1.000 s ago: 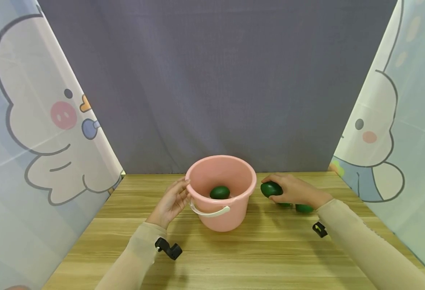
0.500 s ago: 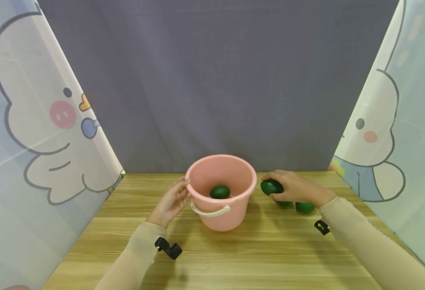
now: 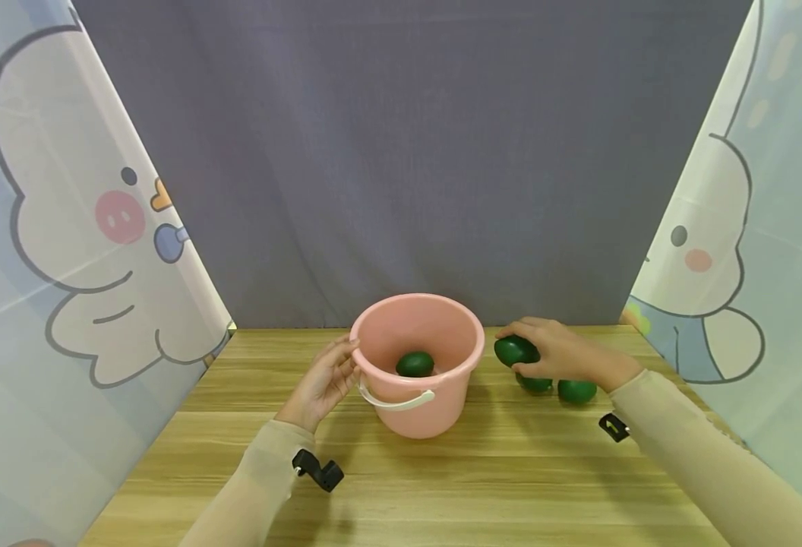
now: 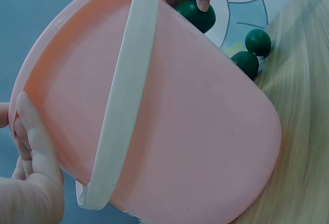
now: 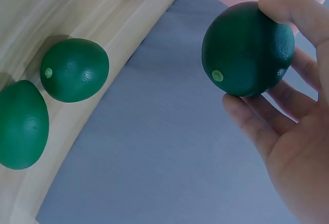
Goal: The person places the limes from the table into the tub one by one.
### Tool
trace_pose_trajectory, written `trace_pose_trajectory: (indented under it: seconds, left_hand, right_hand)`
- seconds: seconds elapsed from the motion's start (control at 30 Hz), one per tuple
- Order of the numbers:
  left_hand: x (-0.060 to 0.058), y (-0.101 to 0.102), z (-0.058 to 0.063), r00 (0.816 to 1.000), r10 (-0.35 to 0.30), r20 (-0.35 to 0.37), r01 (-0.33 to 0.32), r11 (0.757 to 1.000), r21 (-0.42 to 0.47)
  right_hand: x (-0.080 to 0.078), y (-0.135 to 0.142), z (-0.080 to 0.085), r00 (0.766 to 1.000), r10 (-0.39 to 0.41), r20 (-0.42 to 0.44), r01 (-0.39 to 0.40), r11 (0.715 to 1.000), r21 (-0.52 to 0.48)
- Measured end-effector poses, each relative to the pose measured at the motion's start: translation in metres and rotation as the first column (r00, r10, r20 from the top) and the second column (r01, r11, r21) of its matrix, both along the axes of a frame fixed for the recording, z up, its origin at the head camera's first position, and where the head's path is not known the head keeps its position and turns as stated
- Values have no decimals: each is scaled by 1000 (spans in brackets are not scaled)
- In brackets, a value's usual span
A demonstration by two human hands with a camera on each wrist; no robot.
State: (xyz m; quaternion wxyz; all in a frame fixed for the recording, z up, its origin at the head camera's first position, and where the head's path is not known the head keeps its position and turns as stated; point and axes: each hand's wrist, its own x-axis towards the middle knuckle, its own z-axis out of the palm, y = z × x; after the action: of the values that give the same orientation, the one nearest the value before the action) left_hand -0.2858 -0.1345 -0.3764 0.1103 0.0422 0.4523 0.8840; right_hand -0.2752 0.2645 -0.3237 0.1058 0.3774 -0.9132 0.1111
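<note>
Pinching the green fruit (image 3: 514, 351) by thumb and fingertips, the right hand (image 3: 560, 352) holds it off the table (image 3: 483, 486), at the bucket's (image 3: 442, 410) three o'clock in the head view. The left hand (image 3: 322, 384) grips the rim (image 3: 415, 381) at nine o'clock. The smooth fruit is probably stiff, light and slightly slippery, hardly fragile; taking it round its widest part, fingers opposite thumb, should hold best.

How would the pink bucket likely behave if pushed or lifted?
The pink bucket looks like smooth molded plastic, so it is probably stiff and light for its size. It narrows downward, so a push near the top may tip it. The white handle hangs down one side, so it may swing.
</note>
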Motion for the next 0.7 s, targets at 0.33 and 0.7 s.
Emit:
trace_pose_trajectory:
  seconds: [0.33,0.7]
  left_hand:
    - [1,0,-1,1000,6,-11,-6,1000,4]
    - [-1,0,-1,1000,2,-3,-2,1000,4]
  right_hand:
    - [4,-4,7,999,-3,-34,2,1000,-12]
    - [7,-5,21,998,-15,-68,12,999,-39]
